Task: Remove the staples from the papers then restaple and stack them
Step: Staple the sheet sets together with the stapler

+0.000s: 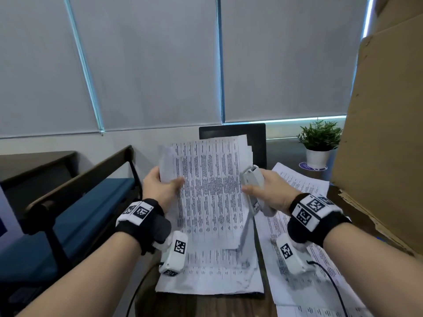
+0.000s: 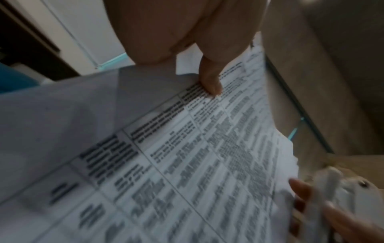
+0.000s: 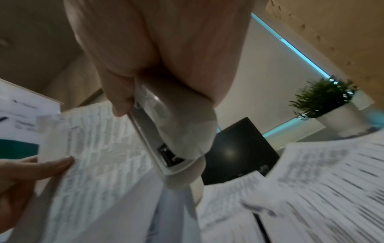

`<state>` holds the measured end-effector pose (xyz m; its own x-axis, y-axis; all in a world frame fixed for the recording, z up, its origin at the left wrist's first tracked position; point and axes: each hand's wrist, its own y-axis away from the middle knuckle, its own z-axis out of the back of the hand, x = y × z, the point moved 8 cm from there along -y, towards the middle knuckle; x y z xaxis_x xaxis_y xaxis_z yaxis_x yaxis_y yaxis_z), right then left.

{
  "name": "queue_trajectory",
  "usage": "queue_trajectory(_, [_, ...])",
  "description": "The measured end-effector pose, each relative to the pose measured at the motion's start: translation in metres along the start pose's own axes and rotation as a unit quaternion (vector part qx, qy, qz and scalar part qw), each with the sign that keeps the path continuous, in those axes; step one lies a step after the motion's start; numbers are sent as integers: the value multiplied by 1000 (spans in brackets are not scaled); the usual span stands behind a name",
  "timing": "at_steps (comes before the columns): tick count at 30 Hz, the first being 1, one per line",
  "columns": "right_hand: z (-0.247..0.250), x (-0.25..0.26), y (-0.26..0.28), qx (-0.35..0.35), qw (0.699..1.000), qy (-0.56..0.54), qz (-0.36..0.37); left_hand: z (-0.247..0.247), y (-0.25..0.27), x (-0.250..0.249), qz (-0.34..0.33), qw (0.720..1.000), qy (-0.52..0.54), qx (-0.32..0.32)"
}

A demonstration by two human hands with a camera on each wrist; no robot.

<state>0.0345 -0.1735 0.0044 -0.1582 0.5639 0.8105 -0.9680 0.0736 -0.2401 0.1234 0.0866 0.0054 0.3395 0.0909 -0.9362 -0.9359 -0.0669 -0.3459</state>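
A bundle of printed papers [image 1: 210, 191] is held up above the table, its sheets slightly fanned at the top right. My left hand [image 1: 160, 186] grips its left edge, thumb on the printed face [image 2: 209, 82]. My right hand [image 1: 267, 191] holds a white stapler [image 1: 253, 181] against the bundle's right edge, thumb touching the paper. The stapler [image 3: 172, 139] fills the right wrist view, its mouth pointing away from the wrist, beside the sheets [image 3: 99, 156]. Whether a staple sits in the bundle I cannot see.
More printed sheets lie flat on the dark table: one pile [image 1: 210, 277] under the bundle, another [image 1: 304, 248] to the right. A black monitor [image 1: 256, 138] stands behind, a potted plant [image 1: 320, 143] at the back right, a cardboard box [image 1: 384, 133] on the right, a blue chair [image 1: 80, 213] on the left.
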Motion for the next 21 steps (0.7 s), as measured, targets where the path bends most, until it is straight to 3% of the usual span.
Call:
queue_trajectory(3, [12, 34, 0, -41, 998, -15, 40, -1, -1, -40, -67, 997, 7, -35])
queue_trajectory(6, [11, 50, 4, -52, 997, -31, 56, -7, 6, -54, -84, 995, -6, -46])
queue_trajectory(13, [-15, 14, 18, -7, 1000, 14, -14, -12, 25, -2, 9, 999, -37, -15])
queue_trajectory(21, [-12, 4, 12, 2, 998, 54, -23, -14, 24, 4, 25, 999, -28, 32])
